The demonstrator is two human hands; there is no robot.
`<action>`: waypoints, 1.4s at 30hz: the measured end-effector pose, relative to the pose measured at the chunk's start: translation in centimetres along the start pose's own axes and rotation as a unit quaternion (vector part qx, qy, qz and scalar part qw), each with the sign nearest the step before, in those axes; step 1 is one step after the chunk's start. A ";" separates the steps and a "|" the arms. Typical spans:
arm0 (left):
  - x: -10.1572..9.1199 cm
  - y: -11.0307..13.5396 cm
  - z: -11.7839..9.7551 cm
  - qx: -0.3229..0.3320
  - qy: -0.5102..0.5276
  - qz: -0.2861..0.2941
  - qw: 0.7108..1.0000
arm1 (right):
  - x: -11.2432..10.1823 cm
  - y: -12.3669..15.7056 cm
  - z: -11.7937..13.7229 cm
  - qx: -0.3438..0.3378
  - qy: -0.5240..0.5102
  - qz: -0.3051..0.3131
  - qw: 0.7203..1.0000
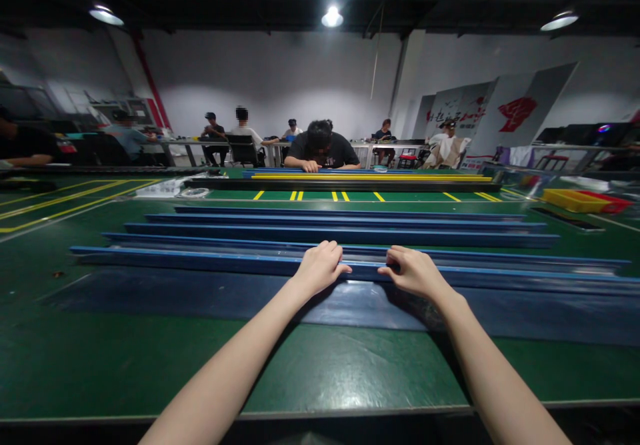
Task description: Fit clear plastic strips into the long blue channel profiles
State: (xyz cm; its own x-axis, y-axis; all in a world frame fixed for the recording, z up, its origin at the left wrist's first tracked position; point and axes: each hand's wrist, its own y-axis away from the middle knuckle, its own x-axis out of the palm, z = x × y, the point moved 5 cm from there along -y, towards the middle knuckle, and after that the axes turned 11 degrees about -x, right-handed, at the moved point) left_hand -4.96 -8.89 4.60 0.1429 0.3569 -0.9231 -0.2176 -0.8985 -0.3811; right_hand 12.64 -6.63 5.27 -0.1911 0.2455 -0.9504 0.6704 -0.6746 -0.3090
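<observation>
A long blue channel profile (200,256) lies crosswise in front of me on the green table. My left hand (321,266) is closed on its near wall, fingers hooked over the upper edge and thumb pointing right along the front face. A short way to the right, my right hand (413,270) grips the same wall, its fingers curled over the edge and its thumb on the near side. The fingertips of both hands are hidden inside the channel. Under and in front of the channel a dark blue translucent sheet (300,305) lies flat.
Several more blue profiles (345,235) lie parallel behind. Yellow strips (370,178) and a black bar (320,184) lie farther back, where a co-worker (323,145) bends over the green table (310,372). Yellow and red trays (583,200) and a dark flat slab (567,219) are at right.
</observation>
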 end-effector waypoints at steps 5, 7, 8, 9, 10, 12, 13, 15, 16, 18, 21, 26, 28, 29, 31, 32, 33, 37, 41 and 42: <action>0.0 0.0 -0.1 0.010 -0.012 -0.006 1.000 | 0.0 0.0 0.0 0.000 0.002 -0.001 1.000; -0.1 0.0 -0.2 0.015 -0.012 -0.005 1.000 | 0.0 0.0 0.1 0.000 0.003 0.000 1.000; -0.1 0.0 -0.3 0.016 -0.012 -0.003 1.000 | -0.1 0.0 0.1 0.001 0.003 0.001 1.000; -0.1 0.0 -0.3 0.017 -0.011 0.000 1.000 | -0.1 0.0 0.2 0.002 0.002 0.002 1.000; -0.2 0.0 -0.4 0.018 -0.011 0.002 1.000 | -0.1 0.0 0.2 0.003 0.001 0.002 1.000; -0.2 0.1 -0.4 0.018 -0.010 0.005 1.000 | -0.2 0.0 0.2 0.005 -0.001 0.004 1.000; -0.2 0.1 -0.4 0.017 -0.009 0.005 1.000 | -0.2 0.0 0.2 0.006 -0.003 0.005 1.000; -0.3 0.0 -0.4 0.015 -0.005 0.004 1.000 | -0.2 0.0 0.1 0.005 -0.004 0.006 1.000; -0.3 0.0 -0.4 0.012 -0.004 0.003 1.000 | -0.2 0.0 0.1 0.002 -0.004 0.006 1.000; -0.3 0.0 -0.3 0.008 -0.002 0.001 1.000 | -0.1 0.0 0.2 -0.008 -0.006 0.005 1.000; -0.4 0.0 -0.3 0.004 -0.002 0.001 1.000 | 0.3 0.0 0.6 -0.026 -0.014 0.004 1.000; -0.4 -0.1 -0.3 0.003 0.004 -0.001 1.000 | 0.8 -0.6 2.2 -0.069 -0.025 -0.027 0.997; -0.4 -0.1 -0.3 0.004 0.002 -0.005 1.000 | 0.8 -0.8 2.8 -0.090 -0.029 -0.046 0.994; -0.3 -0.1 -0.3 0.005 0.000 -0.007 1.000 | 0.9 -0.9 3.0 -0.096 -0.032 -0.052 0.993; -0.3 -0.1 -0.3 0.007 -0.004 -0.011 1.000 | 1.0 -1.0 3.1 -0.097 -0.043 -0.057 0.993; -0.3 -0.1 -0.3 0.007 -0.005 -0.012 1.000 | 1.0 -1.1 3.0 -0.093 -0.049 -0.057 0.993; -0.3 -0.1 -0.3 0.006 -0.006 -0.012 1.000 | 1.0 -1.2 2.9 -0.086 -0.055 -0.056 0.993; -0.2 -0.1 -0.2 0.002 -0.009 -0.011 1.000 | 1.0 -1.4 2.7 -0.064 -0.035 -0.049 0.996; -0.2 0.0 -0.2 0.001 -0.009 -0.016 1.000 | 0.6 -1.3 2.4 -0.038 0.004 -0.040 0.998; -0.2 0.0 -0.2 0.000 -0.009 -0.017 1.000 | 0.6 -1.2 2.3 -0.032 0.015 -0.037 0.999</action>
State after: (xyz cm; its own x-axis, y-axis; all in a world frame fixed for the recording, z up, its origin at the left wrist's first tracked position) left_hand -4.80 -9.01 4.80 0.1325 0.3923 -0.9103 -0.2136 -0.8855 -0.4127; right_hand 10.07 -7.26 5.01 -0.2209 0.3146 -0.9232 0.7000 -0.6080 -0.3747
